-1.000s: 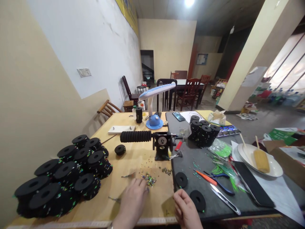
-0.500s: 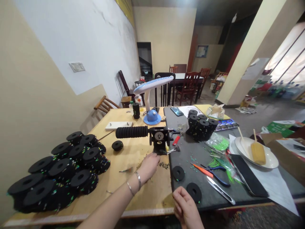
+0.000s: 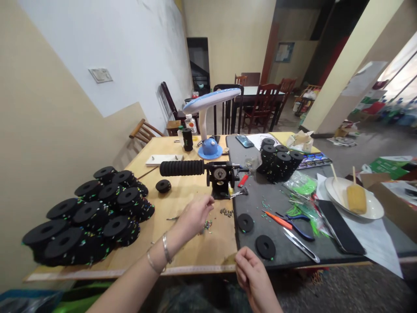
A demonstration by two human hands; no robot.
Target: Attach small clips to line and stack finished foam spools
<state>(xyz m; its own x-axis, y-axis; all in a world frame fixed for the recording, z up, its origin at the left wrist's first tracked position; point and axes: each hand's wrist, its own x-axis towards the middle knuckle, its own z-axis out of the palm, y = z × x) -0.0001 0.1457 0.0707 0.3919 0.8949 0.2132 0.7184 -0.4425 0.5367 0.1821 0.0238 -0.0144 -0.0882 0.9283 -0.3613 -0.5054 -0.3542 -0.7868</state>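
Note:
My left hand (image 3: 196, 214) is over the wooden table, thumb and fingertips pressed together. Whatever they may hold is too small to make out. Just behind those fingertips stands a black clamp-like device (image 3: 220, 178) with a dial and a ribbed black foam roll (image 3: 181, 168) sticking out to its left. Below the hand lie tiny coloured beads (image 3: 207, 225), and to its right small dark pieces (image 3: 226, 212). My right hand (image 3: 253, 273) is closed in a pinch at the table's front edge, its contents hidden. Near it lie two black foam discs, one closer (image 3: 265, 247) and one farther (image 3: 245, 223).
Stacked black foam spools (image 3: 87, 213) fill the left side, with more (image 3: 280, 161) at back right. A blue desk lamp (image 3: 210, 148) stands behind the device. Orange-handled tool (image 3: 276, 219), blue pliers (image 3: 301, 228), tweezers (image 3: 301, 246), dark phone (image 3: 340, 227) and plate (image 3: 371, 208) lie right.
My left hand has drawn back slightly from the device's base, uncovering the coloured beads. My right hand stays pinched at the table edge. The camera view has tilted down a little.

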